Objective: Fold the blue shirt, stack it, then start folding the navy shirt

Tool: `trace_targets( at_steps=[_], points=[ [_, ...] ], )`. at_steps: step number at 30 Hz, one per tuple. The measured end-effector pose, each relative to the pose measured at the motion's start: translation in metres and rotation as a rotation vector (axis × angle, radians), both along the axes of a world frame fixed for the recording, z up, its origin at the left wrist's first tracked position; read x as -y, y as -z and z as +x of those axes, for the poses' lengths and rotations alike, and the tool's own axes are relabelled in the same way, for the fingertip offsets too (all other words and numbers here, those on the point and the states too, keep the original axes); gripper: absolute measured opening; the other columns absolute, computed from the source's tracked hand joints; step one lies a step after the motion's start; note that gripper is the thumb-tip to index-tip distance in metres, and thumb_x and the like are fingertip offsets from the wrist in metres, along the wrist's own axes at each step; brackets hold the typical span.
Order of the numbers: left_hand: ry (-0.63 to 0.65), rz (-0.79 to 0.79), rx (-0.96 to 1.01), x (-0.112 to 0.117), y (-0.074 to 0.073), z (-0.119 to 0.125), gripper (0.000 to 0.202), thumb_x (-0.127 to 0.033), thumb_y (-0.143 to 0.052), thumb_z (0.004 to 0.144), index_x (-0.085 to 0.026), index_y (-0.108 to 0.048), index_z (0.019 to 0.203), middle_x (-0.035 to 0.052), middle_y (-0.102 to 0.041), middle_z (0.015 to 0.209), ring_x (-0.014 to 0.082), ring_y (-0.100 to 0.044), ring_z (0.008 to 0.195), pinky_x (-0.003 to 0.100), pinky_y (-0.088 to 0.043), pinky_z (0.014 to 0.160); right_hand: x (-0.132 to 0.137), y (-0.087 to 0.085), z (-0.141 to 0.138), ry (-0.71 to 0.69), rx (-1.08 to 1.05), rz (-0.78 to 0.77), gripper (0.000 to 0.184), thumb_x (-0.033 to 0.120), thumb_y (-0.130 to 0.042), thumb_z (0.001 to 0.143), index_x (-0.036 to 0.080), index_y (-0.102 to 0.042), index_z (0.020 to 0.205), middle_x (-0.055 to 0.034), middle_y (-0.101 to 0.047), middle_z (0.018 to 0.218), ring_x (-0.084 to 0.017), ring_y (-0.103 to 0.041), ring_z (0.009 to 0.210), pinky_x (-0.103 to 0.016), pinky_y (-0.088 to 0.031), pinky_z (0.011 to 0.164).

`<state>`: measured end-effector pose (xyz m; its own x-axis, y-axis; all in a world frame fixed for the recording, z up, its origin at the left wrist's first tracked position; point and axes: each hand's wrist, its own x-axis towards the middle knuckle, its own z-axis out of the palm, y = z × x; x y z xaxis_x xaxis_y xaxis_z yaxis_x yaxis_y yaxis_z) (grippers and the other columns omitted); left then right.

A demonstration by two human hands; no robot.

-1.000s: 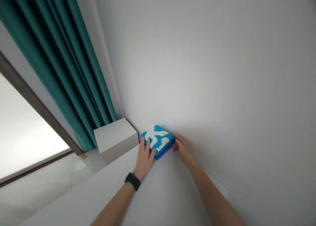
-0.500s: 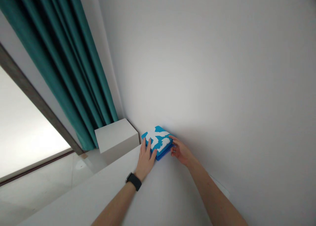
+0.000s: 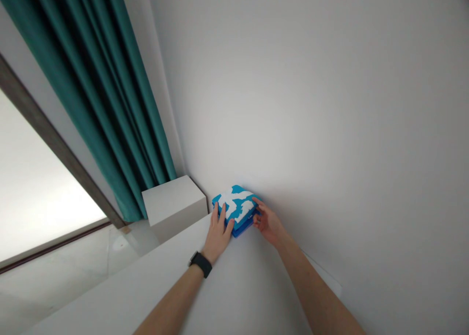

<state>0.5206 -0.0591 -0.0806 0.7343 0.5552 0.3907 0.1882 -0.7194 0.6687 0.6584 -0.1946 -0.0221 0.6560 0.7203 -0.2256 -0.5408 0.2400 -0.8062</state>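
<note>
**Right hand [image 3: 267, 222] closes in on the blue-and-white box [image 3: 236, 205]**

Since the earlier view, the right hand has drawn inward, and its curled fingers [image 3: 256, 219] now overlap the box's right edge. The whole view has also tilted slightly, carrying the teal curtain [image 3: 106, 91] a little to the right. The left hand [image 3: 218, 230] lies palm down and open on the near corner of the box, fingers spread across the top, with a black watch [image 3: 201, 264] on that wrist. The right hand is half curled; whether it grips the box or only touches it, I cannot tell.

The box lies flat on a white surface [image 3: 293, 130], near a white block [image 3: 175, 208]. It looks thin, stiff and fairly light, with a darker blue lower layer [image 3: 242, 231]. Its smooth top may slip under a flat palm, so opposite sides seem the surest place to take hold. The underside is hidden, as is the part beneath the left hand. Whether the box is one piece, a stack or something that opens is hard to make out, and the white surface's exact kind is unclear too.
</note>
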Motion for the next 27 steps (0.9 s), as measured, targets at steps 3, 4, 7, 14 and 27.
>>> trace_targets(
  at_steps=[3, 4, 7, 14, 27],
  points=[
    [0.008, 0.0, 0.017, -0.001, 0.0, 0.002, 0.06, -0.046, -0.037, 0.098, -0.021, -0.024, 0.151, 0.0149, -0.007, 0.161, 0.0306, -0.012, 0.147, 0.054, -0.02, 0.116, 0.003, -0.001, -0.002, 0.021, -0.033, -0.008, 0.042, 0.026, -0.06, 0.076, 0.028, -0.06, 0.118, 0.006, -0.054, 0.069, -0.008, -0.048, 0.048, -0.02, -0.039, 0.042],
    [0.011, -0.001, 0.02, -0.001, -0.001, 0.003, 0.06, -0.046, -0.038, 0.098, -0.022, -0.024, 0.151, 0.0139, -0.007, 0.161, 0.03, -0.012, 0.147, 0.054, -0.02, 0.117, 0.005, 0.0, -0.003, 0.029, -0.04, -0.015, 0.042, 0.025, -0.06, 0.075, 0.028, -0.06, 0.117, 0.006, -0.055, 0.071, -0.008, -0.048, 0.047, -0.019, -0.039, 0.042],
    [0.024, -0.001, 0.022, -0.001, -0.002, 0.003, 0.059, -0.045, -0.038, 0.098, -0.021, -0.024, 0.151, 0.013, -0.007, 0.161, 0.0287, -0.011, 0.147, 0.052, -0.019, 0.117, 0.008, 0.002, -0.003, 0.045, -0.056, -0.038, 0.044, 0.024, -0.06, 0.073, 0.028, -0.06, 0.117, 0.0053, -0.058, 0.073, -0.008, -0.051, 0.049, -0.019, -0.039, 0.042],
    [0.005, -0.022, 0.032, 0.001, -0.001, 0.004, 0.06, -0.047, -0.038, 0.098, -0.019, -0.028, 0.15, 0.0155, -0.008, 0.161, 0.0305, -0.012, 0.147, 0.054, -0.02, 0.116, 0.0, -0.001, 0.001, 0.046, -0.016, -0.049, 0.039, 0.025, -0.059, 0.075, 0.026, -0.06, 0.114, 0.004, -0.057, 0.075, -0.009, -0.056, 0.052, -0.018, -0.041, 0.041],
    [-0.159, -0.744, 0.182, -0.045, -0.022, -0.003, 0.049, -0.04, -0.055, 0.084, -0.014, -0.05, 0.126, 0.0086, -0.068, 0.095, 0.0235, -0.065, 0.095, 0.037, -0.052, 0.08, 0.015, -0.002, -0.011, -0.067, 0.027, -0.126, 0.044, 0.023, -0.063, 0.075, 0.031, -0.059, 0.118, 0.0026, -0.061, 0.086, -0.009, -0.057, 0.055, -0.017, -0.039, 0.036]
  ],
)
